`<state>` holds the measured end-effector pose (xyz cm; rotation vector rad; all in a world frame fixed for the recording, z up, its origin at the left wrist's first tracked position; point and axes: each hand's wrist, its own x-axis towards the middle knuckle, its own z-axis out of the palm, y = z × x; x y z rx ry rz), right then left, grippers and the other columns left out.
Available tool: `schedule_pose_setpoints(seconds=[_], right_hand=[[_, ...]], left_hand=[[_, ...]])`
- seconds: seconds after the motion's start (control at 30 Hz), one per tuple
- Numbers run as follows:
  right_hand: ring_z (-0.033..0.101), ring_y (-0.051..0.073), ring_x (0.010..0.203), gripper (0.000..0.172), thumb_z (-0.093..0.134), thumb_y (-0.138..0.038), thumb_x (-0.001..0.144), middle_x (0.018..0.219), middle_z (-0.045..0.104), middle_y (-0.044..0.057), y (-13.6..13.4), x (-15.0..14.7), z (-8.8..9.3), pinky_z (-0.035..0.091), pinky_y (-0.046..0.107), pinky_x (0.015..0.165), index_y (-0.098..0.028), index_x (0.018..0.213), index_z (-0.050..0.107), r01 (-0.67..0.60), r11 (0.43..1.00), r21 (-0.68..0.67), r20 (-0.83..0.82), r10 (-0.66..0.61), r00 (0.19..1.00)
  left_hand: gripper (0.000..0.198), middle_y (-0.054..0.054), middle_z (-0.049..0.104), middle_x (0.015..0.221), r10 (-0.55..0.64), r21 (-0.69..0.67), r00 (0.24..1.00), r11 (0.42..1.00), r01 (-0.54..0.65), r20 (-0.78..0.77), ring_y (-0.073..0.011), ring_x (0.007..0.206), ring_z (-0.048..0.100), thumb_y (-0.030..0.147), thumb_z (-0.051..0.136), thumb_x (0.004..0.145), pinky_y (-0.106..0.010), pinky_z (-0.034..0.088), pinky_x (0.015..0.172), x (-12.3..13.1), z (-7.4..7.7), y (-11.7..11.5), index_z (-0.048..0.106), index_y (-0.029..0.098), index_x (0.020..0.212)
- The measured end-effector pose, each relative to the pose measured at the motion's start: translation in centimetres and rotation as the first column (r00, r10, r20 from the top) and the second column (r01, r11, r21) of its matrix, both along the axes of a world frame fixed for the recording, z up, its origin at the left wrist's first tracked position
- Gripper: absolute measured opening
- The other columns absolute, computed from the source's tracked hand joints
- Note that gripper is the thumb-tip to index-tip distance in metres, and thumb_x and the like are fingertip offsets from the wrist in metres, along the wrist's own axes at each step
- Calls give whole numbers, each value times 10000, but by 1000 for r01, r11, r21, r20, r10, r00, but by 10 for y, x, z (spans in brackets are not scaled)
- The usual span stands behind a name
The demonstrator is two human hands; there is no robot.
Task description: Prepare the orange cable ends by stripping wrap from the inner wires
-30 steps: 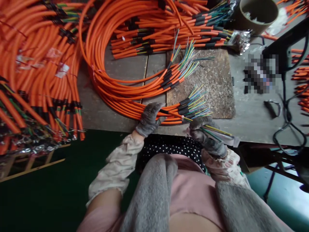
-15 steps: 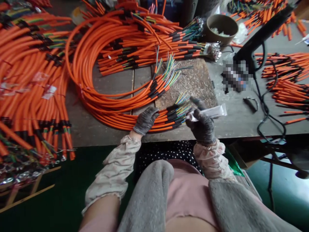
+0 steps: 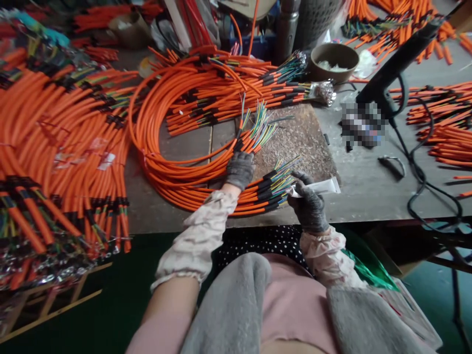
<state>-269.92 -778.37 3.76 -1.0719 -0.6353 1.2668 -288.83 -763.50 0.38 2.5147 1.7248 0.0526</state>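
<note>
A coil of orange cables (image 3: 173, 177) lies on the workbench, its stripped ends fanning into thin coloured wires (image 3: 262, 125). My left hand (image 3: 240, 169), in a grey glove, is closed over the upper group of cables, close behind their black sleeves; the fingertips are partly hidden. A lower group of cables (image 3: 221, 206) runs beneath my left wrist, with its wire ends (image 3: 282, 176) spread toward my right hand. My gloved right hand (image 3: 310, 204) is closed around a white tube (image 3: 326, 187), whose flat end points right.
A rough board (image 3: 298, 140) lies under the wire ends. To the right are a black heat gun (image 3: 398, 64), its looping cord (image 3: 416, 169) and a small curved tool (image 3: 393, 166). A brown bowl (image 3: 334, 64) stands behind. Bundled orange cables (image 3: 73, 142) pile up at left.
My left hand has moved up and right from the lower cables onto the upper group. My right hand keeps the white tube beside the wire ends. The view has shifted slightly.
</note>
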Motion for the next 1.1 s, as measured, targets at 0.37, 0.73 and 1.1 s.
schedule_pose_setpoints(seconds=[0.37,0.73,1.1], right_hand=[[672,212,920,252,772,-495,877,947,758,34,7,12,-18,558,358,851,-247,909,799,-87,972,219,342,8,940],[673,252,856,175,671,-381,973,840,733,56,23,-40,20,521,468,898,-244,883,734,-12,803,596,642,-467,608],[706,245,961,212,698,-473,965,953,754,50,-3,-71,61,589,441,923,-270,965,760,-254,840,479,494,-19,869]], left_hand=[[216,-59,733,972,-117,-106,762,966,237,637,-191,879,687,286,586,940,-309,555,854,-1,71,-36,655,171,1109],[294,-37,717,842,-130,222,616,972,-76,777,-169,779,709,452,546,1049,-301,594,781,1,72,-105,656,185,991],[167,-53,794,906,-291,152,645,952,264,707,-206,824,747,283,674,983,-346,643,796,-99,174,-131,815,257,1069]])
